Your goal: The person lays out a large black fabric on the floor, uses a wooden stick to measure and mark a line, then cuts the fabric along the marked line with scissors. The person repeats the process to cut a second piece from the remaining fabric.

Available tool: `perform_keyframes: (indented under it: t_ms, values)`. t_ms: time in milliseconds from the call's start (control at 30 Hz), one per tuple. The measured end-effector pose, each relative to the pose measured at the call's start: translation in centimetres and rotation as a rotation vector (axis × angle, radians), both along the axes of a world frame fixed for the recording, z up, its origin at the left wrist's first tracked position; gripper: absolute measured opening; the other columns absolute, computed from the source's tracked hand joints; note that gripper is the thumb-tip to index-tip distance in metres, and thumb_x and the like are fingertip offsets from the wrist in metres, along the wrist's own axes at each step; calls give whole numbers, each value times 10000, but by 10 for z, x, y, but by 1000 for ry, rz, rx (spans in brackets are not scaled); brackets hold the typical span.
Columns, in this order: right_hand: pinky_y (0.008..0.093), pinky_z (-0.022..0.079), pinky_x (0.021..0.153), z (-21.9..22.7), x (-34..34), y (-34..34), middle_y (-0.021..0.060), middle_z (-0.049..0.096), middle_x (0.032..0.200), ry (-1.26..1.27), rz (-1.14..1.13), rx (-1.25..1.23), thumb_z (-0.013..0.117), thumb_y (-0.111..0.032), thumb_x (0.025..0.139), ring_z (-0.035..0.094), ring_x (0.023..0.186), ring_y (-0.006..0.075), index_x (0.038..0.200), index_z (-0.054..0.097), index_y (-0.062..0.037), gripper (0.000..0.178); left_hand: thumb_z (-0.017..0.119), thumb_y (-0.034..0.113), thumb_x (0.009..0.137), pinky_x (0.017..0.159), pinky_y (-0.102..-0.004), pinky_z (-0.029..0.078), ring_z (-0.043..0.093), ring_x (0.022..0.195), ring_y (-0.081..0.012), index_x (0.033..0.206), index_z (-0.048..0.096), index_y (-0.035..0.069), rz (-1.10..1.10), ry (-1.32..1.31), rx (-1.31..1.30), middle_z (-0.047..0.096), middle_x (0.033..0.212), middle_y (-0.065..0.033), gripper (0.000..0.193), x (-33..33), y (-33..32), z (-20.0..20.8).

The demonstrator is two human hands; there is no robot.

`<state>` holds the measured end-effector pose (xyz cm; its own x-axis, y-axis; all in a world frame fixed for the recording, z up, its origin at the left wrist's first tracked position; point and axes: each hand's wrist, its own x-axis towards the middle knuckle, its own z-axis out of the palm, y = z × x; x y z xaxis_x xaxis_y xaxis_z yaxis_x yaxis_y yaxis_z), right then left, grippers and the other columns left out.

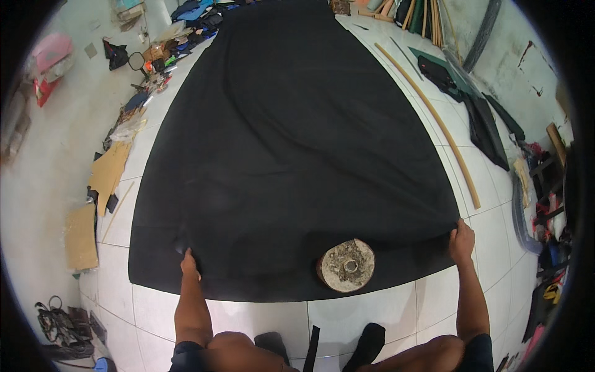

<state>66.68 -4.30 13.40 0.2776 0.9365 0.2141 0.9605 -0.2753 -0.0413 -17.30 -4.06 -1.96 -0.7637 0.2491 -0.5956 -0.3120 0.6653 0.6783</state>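
A large sheet of black fabric (273,186) lies spread over the floor, with soft ripples across its middle and far part. My right hand (462,242) grips its right edge near the front corner, fingers closed round the material. Toward the front left, my left hand (189,265) is closed at the sheet, pinching it beside a small shiny crease. Between my hands, nearer the right one, a round block (348,265) with a worn, pale grey top and a ring at its centre stands on the sheet near the front edge.
White floor tiles (248,316) border the sheet. A long wooden strip (431,115) lies along the right. Cardboard pieces (82,237) and assorted clutter line the left wall. Dark material scraps (486,133) lie at the right, and rolls (424,22) stand at the far right. My feet are in front.
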Motion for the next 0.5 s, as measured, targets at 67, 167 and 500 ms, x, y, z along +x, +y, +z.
perform_keyframes:
  t_ms: [67, 167, 500]
  values:
    - [537, 460, 823, -13, 29, -9, 250, 638, 986, 10, 36, -57, 549, -149, 905, 614, 928, 438, 1135, 576, 5, 277, 682, 516, 856, 1100, -586, 289, 399, 1385, -364, 1444, 470, 4, 30, -100, 84, 430, 1531, -167, 808, -6, 3, -12]
    - [537, 485, 874, -28, 41, -31, 245, 639, 1048, 16, 26, -84, 578, -190, 927, 623, 1009, 428, 1171, 579, 4, 312, 703, 435, 874, 1142, -545, 274, 383, 1413, -358, 1468, 408, -59, 45, -186, 171, 400, 1545, -209, 826, 2, 9, 1]
    - [513, 517, 932, -16, -66, -1, 234, 666, 1187, -30, -3, -671, 602, -270, 913, 640, 1129, 399, 1279, 543, -48, 431, 601, 356, 1007, 937, -367, 500, 641, 1020, -268, 1233, 591, -144, 79, 832, 827, 661, 1184, -246, 548, -103, -28, 190]
